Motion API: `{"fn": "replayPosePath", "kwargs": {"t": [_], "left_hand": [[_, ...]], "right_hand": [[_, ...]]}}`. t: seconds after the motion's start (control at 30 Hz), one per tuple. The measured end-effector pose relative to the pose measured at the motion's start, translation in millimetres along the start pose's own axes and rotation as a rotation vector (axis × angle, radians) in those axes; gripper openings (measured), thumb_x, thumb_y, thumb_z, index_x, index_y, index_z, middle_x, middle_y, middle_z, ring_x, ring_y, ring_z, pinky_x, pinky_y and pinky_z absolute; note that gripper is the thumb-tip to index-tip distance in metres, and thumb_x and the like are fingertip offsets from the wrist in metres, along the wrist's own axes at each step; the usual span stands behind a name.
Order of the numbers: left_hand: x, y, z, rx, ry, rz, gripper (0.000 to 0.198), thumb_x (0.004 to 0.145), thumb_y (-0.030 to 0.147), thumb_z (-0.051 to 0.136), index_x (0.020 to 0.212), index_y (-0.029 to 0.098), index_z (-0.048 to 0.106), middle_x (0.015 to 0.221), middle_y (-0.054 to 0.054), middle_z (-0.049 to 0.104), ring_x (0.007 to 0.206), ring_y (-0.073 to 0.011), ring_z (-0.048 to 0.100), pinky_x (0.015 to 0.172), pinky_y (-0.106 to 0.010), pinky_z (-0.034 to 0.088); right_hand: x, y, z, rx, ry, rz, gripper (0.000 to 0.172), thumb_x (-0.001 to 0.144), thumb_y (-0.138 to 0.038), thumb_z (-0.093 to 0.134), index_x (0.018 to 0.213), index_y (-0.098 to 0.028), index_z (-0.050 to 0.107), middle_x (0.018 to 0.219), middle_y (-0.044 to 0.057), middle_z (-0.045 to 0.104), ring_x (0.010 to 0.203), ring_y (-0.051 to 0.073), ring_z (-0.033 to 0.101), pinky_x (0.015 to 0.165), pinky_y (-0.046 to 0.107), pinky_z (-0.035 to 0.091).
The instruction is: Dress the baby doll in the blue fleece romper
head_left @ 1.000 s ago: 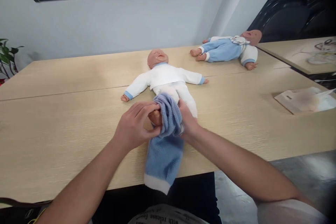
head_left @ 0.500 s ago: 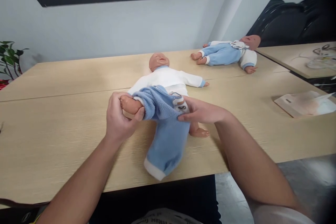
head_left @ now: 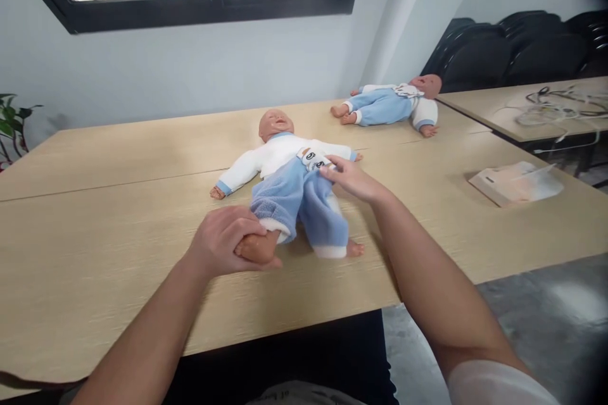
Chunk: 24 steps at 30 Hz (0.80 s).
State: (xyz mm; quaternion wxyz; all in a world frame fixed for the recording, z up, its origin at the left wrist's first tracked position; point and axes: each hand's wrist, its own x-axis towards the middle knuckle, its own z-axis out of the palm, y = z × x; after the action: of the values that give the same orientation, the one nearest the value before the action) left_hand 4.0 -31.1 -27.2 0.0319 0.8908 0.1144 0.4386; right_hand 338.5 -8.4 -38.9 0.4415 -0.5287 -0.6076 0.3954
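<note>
A baby doll (head_left: 280, 150) in a white top with blue cuffs lies on its back on the table, head away from me. Blue pants (head_left: 280, 186) with white cuffs lie over its lower body; one leg is through, its foot bare beyond the cuff. My left hand (head_left: 228, 240) is wrapped round that foot (head_left: 259, 247). At the waist of the pants, my right hand (head_left: 349, 177) pinches the edge beside a white printed patch (head_left: 311, 158). The other pant leg lies over the doll's second leg, whose foot (head_left: 355, 248) shows past the cuff.
A second dressed doll (head_left: 389, 104) lies at the back right of the wooden table (head_left: 118, 234). An open box with clear plastic (head_left: 515, 183) is on the right. Cables (head_left: 560, 104) lie on another table near stacked black chairs (head_left: 503, 50). A plant (head_left: 14, 123) stands far left.
The pants have moved up toward the doll's waist, and the bunched leg has spread out. My left hand has lowered with the foot; my right hand has moved up with the waistband.
</note>
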Motion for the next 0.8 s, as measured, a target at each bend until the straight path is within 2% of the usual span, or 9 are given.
{"fn": "replayPosePath", "kwargs": {"t": [0.1, 0.2, 0.3, 0.47, 0.53, 0.6, 0.67, 0.73, 0.8], "left_hand": [[1.2, 0.7, -0.2, 0.028, -0.030, 0.037, 0.052, 0.070, 0.053, 0.093, 0.101, 0.022, 0.064, 0.085, -0.003, 0.074, 0.074, -0.0196, 0.072, 0.068, -0.033, 0.062], [2.8, 1.9, 0.7, 0.086, 0.104, 0.104, 0.054, 0.069, 0.053, 0.095, 0.101, 0.022, 0.063, 0.080, -0.001, 0.072, 0.067, -0.0176, 0.069, 0.063, -0.032, 0.061], [4.0, 1.6, 2.1, 0.156, 0.238, 0.154, 0.052, 0.070, 0.056, 0.093, 0.097, 0.024, 0.062, 0.074, 0.002, 0.069, 0.059, -0.0158, 0.065, 0.057, -0.031, 0.059], [2.1, -1.6, 3.7, 0.125, 0.251, 0.076, 0.059, 0.064, 0.062, 0.094, 0.096, 0.024, 0.063, 0.077, 0.000, 0.069, 0.064, -0.0186, 0.067, 0.058, -0.033, 0.059], [0.2, -2.6, 4.7, 0.093, 0.257, 0.000, 0.062, 0.062, 0.064, 0.095, 0.099, 0.024, 0.064, 0.082, -0.001, 0.070, 0.070, -0.0199, 0.069, 0.063, -0.034, 0.060], [-1.9, -2.6, 7.4, 0.070, 0.278, -0.076, 0.065, 0.062, 0.067, 0.093, 0.100, 0.024, 0.064, 0.085, -0.002, 0.070, 0.075, -0.0210, 0.070, 0.068, -0.036, 0.060], [-3.7, -1.4, 12.1, 0.057, 0.315, -0.136, 0.067, 0.062, 0.070, 0.091, 0.103, 0.024, 0.064, 0.086, -0.002, 0.070, 0.078, -0.0220, 0.070, 0.072, -0.038, 0.060], [-5.2, 0.5, 17.8, 0.050, 0.353, -0.168, 0.068, 0.063, 0.072, 0.089, 0.105, 0.025, 0.063, 0.085, -0.002, 0.069, 0.077, -0.0224, 0.069, 0.073, -0.039, 0.059], [-6.1, 2.3, 22.4, 0.052, 0.376, -0.194, 0.068, 0.065, 0.074, 0.087, 0.106, 0.025, 0.062, 0.085, -0.002, 0.068, 0.077, -0.0222, 0.067, 0.074, -0.040, 0.058]], "right_hand": [[-4.6, -6.0, 6.0, -0.093, -0.076, -0.051, 0.048, 0.084, -0.055, 0.077, 0.119, -0.022, 0.075, 0.119, 0.005, 0.077, 0.107, 0.029, 0.068, 0.101, 0.045, 0.052], [3.5, 3.7, 9.5, -0.090, 0.205, -0.068, 0.046, 0.085, -0.054, 0.072, 0.113, -0.018, 0.075, 0.112, 0.008, 0.077, 0.102, 0.028, 0.067, 0.099, 0.046, 0.052], [15.6, 19.7, 4.6, -0.070, 0.475, 0.015, 0.047, 0.082, -0.056, 0.070, 0.105, -0.015, 0.072, 0.102, 0.010, 0.076, 0.094, 0.028, 0.067, 0.095, 0.046, 0.052], [21.3, 24.4, 2.5, -0.071, 0.508, 0.143, 0.044, 0.079, -0.051, 0.071, 0.106, -0.017, 0.067, 0.110, 0.013, 0.072, 0.102, 0.029, 0.066, 0.098, 0.048, 0.052], [11.8, 10.0, 8.9, -0.136, 0.673, 0.060, 0.045, 0.080, -0.048, 0.069, 0.114, -0.019, 0.062, 0.120, 0.014, 0.066, 0.107, 0.029, 0.064, 0.100, 0.048, 0.052], [-6.2, -12.8, 20.6, -0.244, 0.800, -0.153, 0.038, 0.084, -0.047, 0.067, 0.112, -0.022, 0.062, 0.119, 0.013, 0.064, 0.109, 0.028, 0.062, 0.102, 0.048, 0.050], [-29.1, -37.2, 37.8, -0.311, 0.659, -0.331, 0.026, 0.091, -0.051, 0.060, 0.094, -0.025, 0.064, 0.097, 0.009, 0.065, 0.096, 0.027, 0.063, 0.098, 0.048, 0.050], [-50.1, -55.4, 58.4, -0.365, 0.245, -0.388, 0.032, 0.088, -0.057, 0.063, 0.075, -0.028, 0.063, 0.073, 0.005, 0.062, 0.078, 0.027, 0.061, 0.089, 0.049, 0.051], [-63.9, -63.5, 77.7, -0.394, -0.019, -0.353, 0.033, 0.086, -0.060, 0.066, 0.067, -0.033, 0.061, 0.064, 0.003, 0.060, 0.067, 0.026, 0.058, 0.082, 0.048, 0.052]]}}
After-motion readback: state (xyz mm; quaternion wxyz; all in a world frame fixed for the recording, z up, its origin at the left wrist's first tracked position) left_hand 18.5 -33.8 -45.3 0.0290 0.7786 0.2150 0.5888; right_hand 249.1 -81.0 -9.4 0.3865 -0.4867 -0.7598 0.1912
